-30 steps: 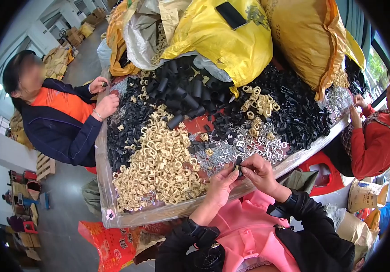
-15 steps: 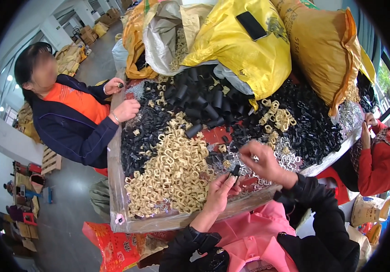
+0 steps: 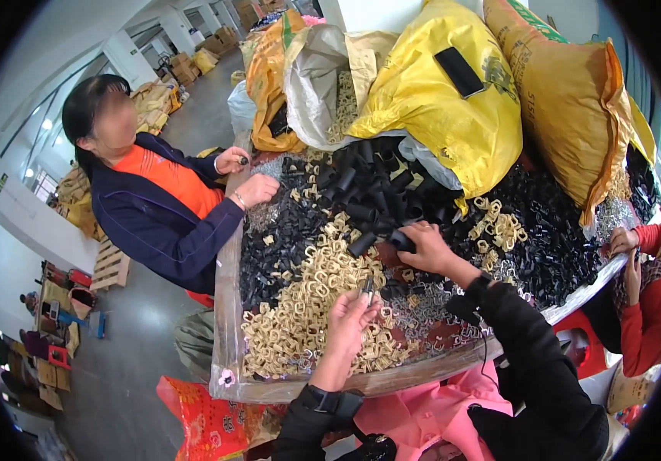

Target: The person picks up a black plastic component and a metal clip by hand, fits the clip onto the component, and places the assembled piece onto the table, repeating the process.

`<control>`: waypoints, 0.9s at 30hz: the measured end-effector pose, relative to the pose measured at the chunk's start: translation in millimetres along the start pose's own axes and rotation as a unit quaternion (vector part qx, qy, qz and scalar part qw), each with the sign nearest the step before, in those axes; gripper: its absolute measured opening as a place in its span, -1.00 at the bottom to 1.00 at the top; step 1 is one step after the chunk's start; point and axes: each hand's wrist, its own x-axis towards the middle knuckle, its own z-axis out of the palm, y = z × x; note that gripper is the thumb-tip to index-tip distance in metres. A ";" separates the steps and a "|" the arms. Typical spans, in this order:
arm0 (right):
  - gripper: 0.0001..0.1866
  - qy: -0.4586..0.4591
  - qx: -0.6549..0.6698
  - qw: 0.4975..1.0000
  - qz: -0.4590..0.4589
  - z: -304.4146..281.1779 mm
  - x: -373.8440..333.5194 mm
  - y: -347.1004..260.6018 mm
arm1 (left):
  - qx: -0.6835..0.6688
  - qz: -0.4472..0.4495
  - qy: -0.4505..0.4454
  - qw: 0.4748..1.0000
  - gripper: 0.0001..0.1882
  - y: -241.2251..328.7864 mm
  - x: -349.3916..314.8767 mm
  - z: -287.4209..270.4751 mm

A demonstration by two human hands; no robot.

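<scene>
My left hand (image 3: 348, 321) is closed in a pinch around a small dark clip-like piece (image 3: 368, 287), held upright above a heap of gold-coloured rings (image 3: 292, 338). Farther in and to the right, my right hand (image 3: 432, 247) has its fingers round a short black tube (image 3: 402, 241) at the near edge of the tube pile (image 3: 372, 188). Small silver metal pieces (image 3: 442, 307) lie below my right wrist. The lower end of the piece in my left hand is hidden by the fingers.
A wooden rim (image 3: 226, 330) borders the table. Small black parts (image 3: 280, 265) spread left and right. A yellow sack (image 3: 453, 115) with a phone (image 3: 459, 72) on it and an orange sack (image 3: 576, 115) stand behind. Co-workers' hands (image 3: 257, 190) work at the left and right edges.
My right hand has reached away from beside my left hand to the tube pile and taken hold of a black tube. My left hand keeps its small piece. The whole view has shifted.
</scene>
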 end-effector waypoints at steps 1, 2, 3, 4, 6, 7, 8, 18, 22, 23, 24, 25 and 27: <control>-0.56 -0.005 -0.002 1.000 0.001 -11.9 -9.1 -5.5 | -0.004 -0.004 0.001 1.000 -0.81 0.8 -2.0 -0.7; -0.56 -0.039 0.052 0.998 -0.026 -24.4 -17.7 -10.5 | -0.016 -0.011 -0.016 1.000 -0.80 2.9 -3.1 0.9; -0.56 -0.072 0.106 0.990 -0.053 -36.3 -26.7 -16.4 | -0.028 -0.018 -0.033 0.999 -0.79 4.3 -5.4 3.2; -0.56 -0.104 0.160 0.979 -0.079 -48.2 -34.3 -23.0 | -0.039 -0.025 -0.051 0.998 -0.78 4.7 -7.9 6.4; -0.55 -0.143 0.165 0.973 -0.074 -71.6 -46.3 -43.3 | -0.029 -0.050 -0.081 0.995 -0.77 3.2 -14.9 14.5; -0.55 -0.179 0.173 0.966 -0.074 -81.4 -51.3 -53.7 | -0.016 -0.071 -0.109 0.991 -0.76 1.7 -19.0 18.8; -0.54 -0.215 0.184 0.956 -0.076 -87.2 -56.1 -61.7 | -0.001 -0.090 -0.135 0.987 -0.74 0.4 -24.8 21.3; -0.60 -0.268 0.273 0.924 -0.013 -107.4 -98.7 -80.7 | 0.130 -0.027 -0.182 0.974 -0.67 -12.2 -62.0 41.2; -0.60 -0.250 0.270 0.928 0.059 -105.3 -111.6 -90.2 | 0.105 -0.057 -0.172 0.978 -0.67 -17.2 -61.7 42.3; -0.59 -0.248 0.253 0.931 0.084 -104.5 -113.9 -93.2 | 0.101 -0.070 -0.167 0.978 -0.67 -19.7 -60.4 41.6; -0.59 -0.246 0.236 0.934 0.110 -103.3 -116.0 -94.7 | 0.096 -0.084 -0.161 0.979 -0.68 -21.5 -59.5 40.9; -0.59 -0.246 0.237 0.933 0.113 -101.1 -119.1 -93.9 | 0.096 -0.088 -0.161 0.978 -0.68 -22.9 -59.4 40.6; -0.59 -0.240 0.273 0.925 0.111 -93.3 -124.9 -88.7 | 0.092 -0.129 -0.174 0.972 -0.67 -25.4 -59.0 39.5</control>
